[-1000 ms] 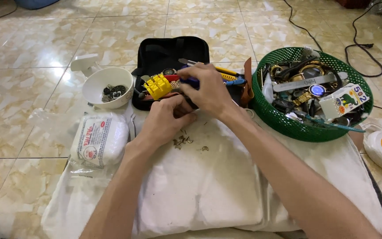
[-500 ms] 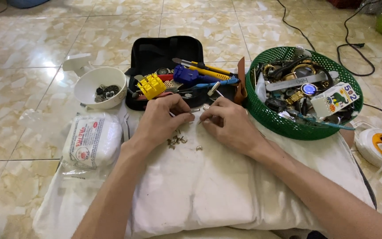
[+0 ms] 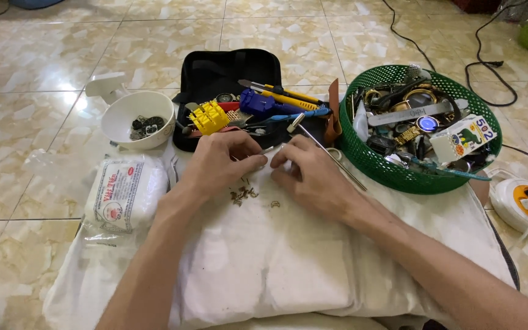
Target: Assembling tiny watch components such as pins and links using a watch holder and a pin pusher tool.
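You see a green basket (image 3: pixel 374 165), black tool case (image 3: pixel 215 70), yellow block (image 3: pixel 208 117), white bowl (image 3: pixel 123 119), and cream marbled floor (image 3: pixel 25 73).

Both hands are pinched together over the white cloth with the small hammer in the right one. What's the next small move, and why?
Probably steady the small part between the fingertips before any tap. The left hand and right hand meet over the white cloth; the part itself is too small to identify. The small hammer lies slanted along the right hand, head up, and loose metal bits lie close by.

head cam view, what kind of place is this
Probably a home floor used as a watch-repair spot: beige tiled floor, a green basket of watches and straps, an open black tool case, and a white cloth under both hands.
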